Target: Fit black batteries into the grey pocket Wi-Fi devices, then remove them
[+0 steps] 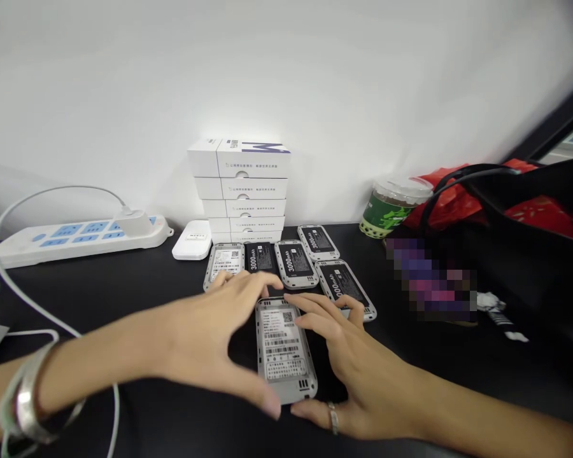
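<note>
A grey handheld device with its back off [286, 388] lies in front of me, its bay showing a printed label, barcodes and a QR code. My right hand [348, 356] is curved along its right side, fingertips on the upper edge and ringed thumb by the lower end. My left hand [200, 346] arches over the left side with fingers spread, thumb near the bottom edge and fingertips just beyond the top. Behind them are another device with a bare bay [226, 257], a black 3000mAh battery [260, 254], and devices holding such batteries [296, 264].
White boxes [251, 189] are stacked by the wall, beside some white covers [192, 240]. On the left lies a power strip [88, 236] with a white cable [9, 273]. A drink cup [389, 210], a blurred patterned object [427, 283] and a black bag [544, 254] are at right.
</note>
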Motion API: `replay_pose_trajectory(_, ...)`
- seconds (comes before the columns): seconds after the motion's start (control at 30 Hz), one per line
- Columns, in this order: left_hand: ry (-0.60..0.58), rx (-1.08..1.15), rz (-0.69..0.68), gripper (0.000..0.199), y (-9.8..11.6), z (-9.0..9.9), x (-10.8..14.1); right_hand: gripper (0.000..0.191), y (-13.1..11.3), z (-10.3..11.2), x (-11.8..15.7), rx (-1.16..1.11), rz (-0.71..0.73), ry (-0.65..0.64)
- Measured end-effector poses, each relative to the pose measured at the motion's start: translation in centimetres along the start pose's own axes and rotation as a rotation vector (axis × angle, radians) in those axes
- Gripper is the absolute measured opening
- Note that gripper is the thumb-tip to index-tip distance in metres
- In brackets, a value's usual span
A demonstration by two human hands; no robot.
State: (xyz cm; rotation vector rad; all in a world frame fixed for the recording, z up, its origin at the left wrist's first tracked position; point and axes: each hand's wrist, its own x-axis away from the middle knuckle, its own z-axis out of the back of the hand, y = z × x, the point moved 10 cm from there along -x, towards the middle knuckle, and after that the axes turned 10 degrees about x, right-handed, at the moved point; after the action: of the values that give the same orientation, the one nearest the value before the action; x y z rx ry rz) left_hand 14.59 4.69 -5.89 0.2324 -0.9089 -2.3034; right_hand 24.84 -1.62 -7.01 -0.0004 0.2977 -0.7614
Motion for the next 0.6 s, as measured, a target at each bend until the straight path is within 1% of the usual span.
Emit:
replay_pose_trajectory(0.03,-0.017,0.046,0.010,0.082,-0.6,1.0,-0.5,0.077,0.0,0.0,0.0,0.005,-0.003,0.002)
replay_pose_trajectory(0.07,0.028,0.076,-0.008,0.064,-0.9,2.4,-1.2,0.077,0.0,0.0,0.1,0.013,-0.001,0.008)
replay_pose_trajectory(0.1,0.100,0.048,-0.023,0.053,-1.4,4.0,-1.8,0.078,-0.1,0.1,0.1,0.019,0.000,0.015)
replay_pose_trajectory(0.13,0.159,-0.040,-0.010,0.051,-2.0,5.1,-2.6,0.078,0.0,0.0,0.2,0.024,0.001,0.018)
replay_pose_trajectory(0.17,0.186,-0.084,0.004,0.052,-2.7,5.6,-3.3,0.079,0.0,0.0,0.2,0.025,0.003,0.022)
replay_pose_trajectory(0.2,0.203,-0.132,0.023,0.057,-3.3,5.8,-4.0,0.080,0.0,0.0,0.2,0.024,0.005,0.025)
replay_pose_trajectory(0.27,0.205,-0.190,0.063,0.074,-4.4,5.5,-5.1,0.082,0.1,0.0,0.3,0.015,0.003,0.027)
replay_pose_trajectory(0.33,0.201,-0.215,0.092,0.087,-4.9,4.9,-5.7,0.081,0.2,-0.1,0.3,0.004,-0.001,0.029)
replay_pose_trajectory(0.37,0.203,-0.221,0.100,0.090,-4.9,4.7,-5.8,0.079,0.3,-0.1,0.4,0.000,-0.003,0.031)
replay_pose_trajectory(0.47,0.234,-0.229,0.108,0.092,-4.0,4.7,-5.4,0.075,0.3,-0.2,0.5,-0.017,-0.005,0.037)
replay_pose_trajectory(0.53,0.260,-0.222,0.115,0.090,-3.1,4.7,-4.5,0.077,0.4,-0.1,0.5,-0.021,-0.007,0.054)
replay_pose_trajectory(0.6,0.266,-0.168,0.126,0.087,-2.3,4.1,-3.3,0.080,0.4,0.2,0.5,-0.015,-0.005,0.082)
